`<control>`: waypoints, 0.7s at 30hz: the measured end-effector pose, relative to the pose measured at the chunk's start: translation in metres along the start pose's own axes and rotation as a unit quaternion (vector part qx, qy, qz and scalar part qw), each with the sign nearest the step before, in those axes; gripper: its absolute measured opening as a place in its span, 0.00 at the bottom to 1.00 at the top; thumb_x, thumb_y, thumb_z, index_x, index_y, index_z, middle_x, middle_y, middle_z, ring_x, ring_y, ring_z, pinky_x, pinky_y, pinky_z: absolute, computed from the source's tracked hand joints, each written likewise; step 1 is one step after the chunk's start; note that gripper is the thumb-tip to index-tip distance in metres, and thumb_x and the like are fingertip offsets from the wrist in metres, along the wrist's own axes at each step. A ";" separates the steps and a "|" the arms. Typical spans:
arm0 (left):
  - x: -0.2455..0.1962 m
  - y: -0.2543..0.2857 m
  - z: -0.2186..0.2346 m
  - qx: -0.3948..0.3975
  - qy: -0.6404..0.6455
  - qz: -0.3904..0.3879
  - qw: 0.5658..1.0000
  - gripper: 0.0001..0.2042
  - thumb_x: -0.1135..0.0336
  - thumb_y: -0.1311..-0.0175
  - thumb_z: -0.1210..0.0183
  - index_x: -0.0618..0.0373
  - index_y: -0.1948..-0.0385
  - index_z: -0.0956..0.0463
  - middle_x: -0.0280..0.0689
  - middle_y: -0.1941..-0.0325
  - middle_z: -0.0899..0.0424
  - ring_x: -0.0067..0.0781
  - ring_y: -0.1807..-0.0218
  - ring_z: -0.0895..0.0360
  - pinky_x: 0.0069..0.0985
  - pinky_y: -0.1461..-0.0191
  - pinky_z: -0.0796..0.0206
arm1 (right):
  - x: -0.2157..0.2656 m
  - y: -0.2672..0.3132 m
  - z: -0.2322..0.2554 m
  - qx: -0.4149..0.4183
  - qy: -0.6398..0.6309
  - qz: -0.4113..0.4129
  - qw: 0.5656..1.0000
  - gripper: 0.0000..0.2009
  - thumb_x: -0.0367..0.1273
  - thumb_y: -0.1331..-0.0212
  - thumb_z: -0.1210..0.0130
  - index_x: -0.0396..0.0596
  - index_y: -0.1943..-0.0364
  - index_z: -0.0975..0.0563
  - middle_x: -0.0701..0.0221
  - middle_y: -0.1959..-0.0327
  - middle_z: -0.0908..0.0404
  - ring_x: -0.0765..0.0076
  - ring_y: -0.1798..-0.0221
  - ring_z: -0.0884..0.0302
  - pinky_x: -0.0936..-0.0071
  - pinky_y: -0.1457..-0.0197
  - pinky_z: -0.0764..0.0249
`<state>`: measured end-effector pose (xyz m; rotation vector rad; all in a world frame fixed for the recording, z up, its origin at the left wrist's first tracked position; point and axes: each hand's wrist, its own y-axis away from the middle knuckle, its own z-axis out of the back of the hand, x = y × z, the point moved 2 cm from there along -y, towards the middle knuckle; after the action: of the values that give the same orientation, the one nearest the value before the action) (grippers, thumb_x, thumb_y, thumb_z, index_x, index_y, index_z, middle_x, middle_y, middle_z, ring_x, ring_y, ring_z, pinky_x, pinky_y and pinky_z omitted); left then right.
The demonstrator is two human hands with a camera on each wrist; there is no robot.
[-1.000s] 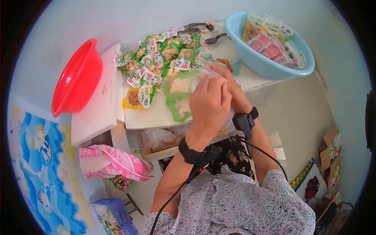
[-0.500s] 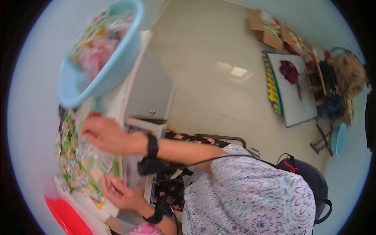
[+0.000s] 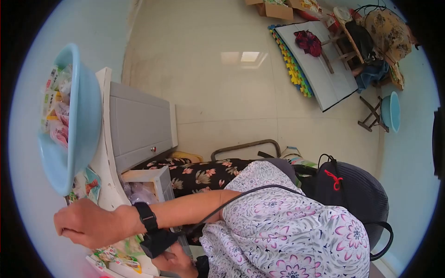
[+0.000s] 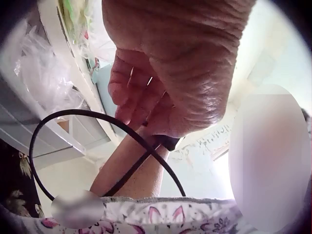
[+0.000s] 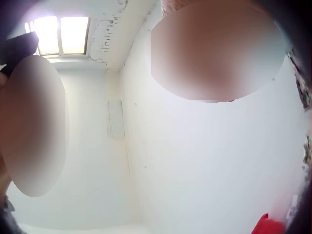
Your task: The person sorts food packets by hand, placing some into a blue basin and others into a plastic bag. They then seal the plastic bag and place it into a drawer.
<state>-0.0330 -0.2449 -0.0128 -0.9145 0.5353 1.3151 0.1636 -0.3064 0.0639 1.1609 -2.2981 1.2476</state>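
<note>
Two bare hands show in the head view, reaching over a white wooden table (image 3: pixel 109 189); a clear, green-edged plastic food pouch (image 3: pixel 133 246) lies flat on it between them. The left hand (image 3: pixel 175 263) has the nearer fingers, the pouch being ahead of them and slightly to the right; from the right hand (image 3: pixel 92 224), it lies leftward and back toward the body. More small printed food pouches (image 3: pixel 113 255) sit just beyond. The right fingers are bent under, their tips hidden, so I cannot tell whether they pinch anything; its black wrist camera (image 3: pixel 157 242) partly screens the pouch, leaving its long axis unclear. In the left wrist view, the left fingers are loosely bent, with slits of light between and nothing visible in them. The right wrist view has large blurred patches and no discernible fingers, only pale walls (image 5: pixel 195 156) and a cut-off red plastic edge (image 5: pixel 268 226).
</note>
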 end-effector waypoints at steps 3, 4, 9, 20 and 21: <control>-0.012 -0.003 -0.012 -0.001 -0.056 0.024 0.998 0.16 0.77 0.35 0.40 0.75 0.47 0.23 0.53 0.48 0.16 0.45 0.46 0.17 0.38 0.38 0.27 | 0.001 -0.002 0.017 -0.002 0.035 0.015 0.999 0.01 0.25 0.44 0.44 0.44 0.70 0.23 0.60 0.73 0.19 0.47 0.67 0.19 0.54 0.63 0.27; -0.015 -0.003 -0.013 -0.009 -0.092 0.024 0.995 0.15 0.76 0.35 0.40 0.76 0.49 0.22 0.54 0.51 0.15 0.46 0.48 0.16 0.38 0.38 0.27 | 0.002 -0.002 0.021 0.003 0.042 0.014 0.999 0.00 0.25 0.44 0.44 0.44 0.69 0.23 0.60 0.72 0.19 0.47 0.67 0.19 0.54 0.63 0.27; -0.033 -0.001 -0.010 -0.035 -0.068 0.009 0.997 0.26 0.76 0.38 0.40 0.74 0.37 0.28 0.51 0.53 0.15 0.40 0.56 0.17 0.33 0.49 0.25 | 0.019 0.031 0.051 0.111 -0.005 -0.015 0.994 0.03 0.24 0.41 0.42 0.44 0.64 0.21 0.62 0.72 0.19 0.56 0.73 0.20 0.62 0.68 0.27; -0.037 0.037 -0.002 0.046 -0.032 -0.017 0.998 0.19 0.80 0.42 0.37 0.68 0.47 0.21 0.47 0.59 0.14 0.34 0.65 0.17 0.28 0.57 0.25 | 0.062 0.080 0.110 0.356 -0.015 -0.219 0.909 0.07 0.23 0.33 0.41 0.40 0.53 0.18 0.68 0.65 0.15 0.77 0.69 0.19 0.75 0.66 0.26; -0.038 0.036 -0.003 0.034 -0.032 0.003 0.999 0.19 0.79 0.45 0.35 0.67 0.49 0.19 0.44 0.63 0.13 0.38 0.67 0.17 0.30 0.61 0.25 | 0.058 0.087 0.121 0.378 -0.019 -0.230 0.897 0.08 0.24 0.34 0.41 0.41 0.53 0.18 0.68 0.67 0.16 0.78 0.71 0.21 0.75 0.67 0.27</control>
<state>-0.0756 -0.2702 0.0058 -0.8127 0.5290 1.3195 0.0759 -0.4065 -0.0242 1.8314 -1.3957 1.9630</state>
